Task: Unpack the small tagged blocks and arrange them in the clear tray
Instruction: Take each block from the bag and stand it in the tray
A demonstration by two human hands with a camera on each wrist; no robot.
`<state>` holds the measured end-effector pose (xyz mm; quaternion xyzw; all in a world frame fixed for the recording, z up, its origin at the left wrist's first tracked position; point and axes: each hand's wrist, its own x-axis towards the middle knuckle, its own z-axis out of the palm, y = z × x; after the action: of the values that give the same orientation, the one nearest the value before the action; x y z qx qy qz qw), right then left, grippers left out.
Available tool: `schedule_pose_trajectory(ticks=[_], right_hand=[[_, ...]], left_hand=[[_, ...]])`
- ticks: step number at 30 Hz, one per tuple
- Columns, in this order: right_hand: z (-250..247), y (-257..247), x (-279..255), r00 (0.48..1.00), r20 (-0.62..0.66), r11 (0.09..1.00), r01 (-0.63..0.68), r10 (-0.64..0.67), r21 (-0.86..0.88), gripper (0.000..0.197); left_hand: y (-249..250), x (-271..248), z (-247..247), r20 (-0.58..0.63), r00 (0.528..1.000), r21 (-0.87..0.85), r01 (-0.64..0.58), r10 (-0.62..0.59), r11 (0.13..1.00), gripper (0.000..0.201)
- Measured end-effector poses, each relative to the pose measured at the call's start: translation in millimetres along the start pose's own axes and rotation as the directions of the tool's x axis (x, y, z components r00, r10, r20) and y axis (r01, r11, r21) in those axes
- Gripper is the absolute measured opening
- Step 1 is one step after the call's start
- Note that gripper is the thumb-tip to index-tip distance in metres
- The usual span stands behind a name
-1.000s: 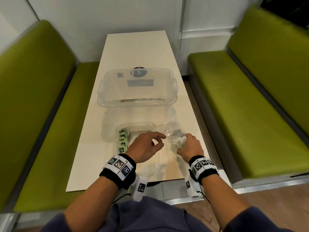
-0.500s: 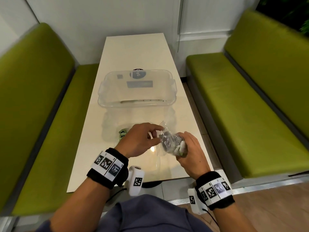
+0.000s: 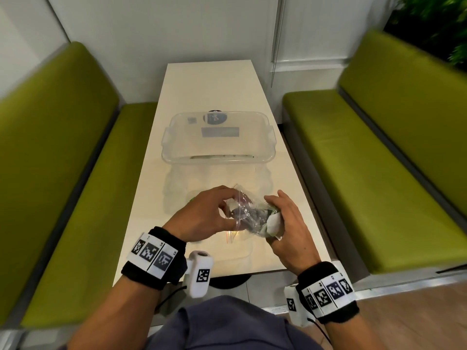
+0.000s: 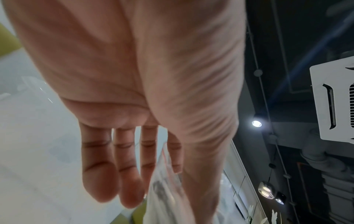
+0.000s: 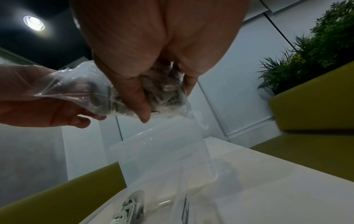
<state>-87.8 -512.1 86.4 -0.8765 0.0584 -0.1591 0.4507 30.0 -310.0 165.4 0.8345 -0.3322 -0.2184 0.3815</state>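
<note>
A clear zip bag (image 3: 249, 213) with several small tagged blocks bunched inside hangs above the near end of the table. My right hand (image 3: 273, 215) grips its lower, full end, fingers curled round the blocks (image 5: 164, 91). My left hand (image 3: 227, 205) pinches the bag's open edge (image 4: 164, 189) between thumb and forefinger, the other fingers fairly straight. Below the hands sits the small clear tray (image 3: 236, 251). A row of green tagged blocks (image 5: 128, 207) lies along its left side, mostly hidden by my left hand in the head view.
A large clear bin (image 3: 217, 137) stands across the middle of the cream table (image 3: 209, 84), just beyond the tray. Green benches (image 3: 75, 160) flank the table on both sides. The table's front edge is close under my wrists.
The bag has come up off the table and toward me in my right hand. My left hand left the tray and took hold of the bag's mouth.
</note>
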Motion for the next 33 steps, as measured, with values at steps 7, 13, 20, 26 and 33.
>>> schedule_pose_trajectory(ticks=[7, 13, 20, 26, 33], right_hand=[[2.0, -10.1, 1.0, 1.000, 0.012, 0.997, 0.029, -0.029, -0.065, 0.080], [3.8, -9.6, 3.6, 0.998, 0.010, 0.996, 0.059, -0.058, -0.074, 0.080], [3.2, 11.1, 3.8, 0.999, -0.035, 0.992, -0.015, 0.011, -0.127, 0.074], [1.0, 29.6, 4.7, 0.997, -0.037, 0.987, -0.078, 0.073, -0.139, 0.069], [-3.6, 56.1, 5.0, 0.934, -0.057, 0.936, -0.351, 0.352, 0.020, 0.070]], left_hand=[[-3.9, -7.9, -5.8, 0.054, 0.998, 0.010, -0.033, 0.032, 0.999, 0.037], [-10.4, -6.1, -3.8, 0.033, 0.996, 0.083, -0.084, 0.081, 0.993, 0.038], [-13.2, -4.2, -13.6, -0.106, 0.993, 0.069, -0.044, 0.051, 0.997, 0.029], [-13.7, -5.3, -19.9, -0.137, 0.990, 0.045, 0.029, -0.023, 0.999, 0.022], [-19.8, -4.8, -20.8, -0.187, 0.977, -0.041, 0.098, -0.104, 0.994, 0.026]])
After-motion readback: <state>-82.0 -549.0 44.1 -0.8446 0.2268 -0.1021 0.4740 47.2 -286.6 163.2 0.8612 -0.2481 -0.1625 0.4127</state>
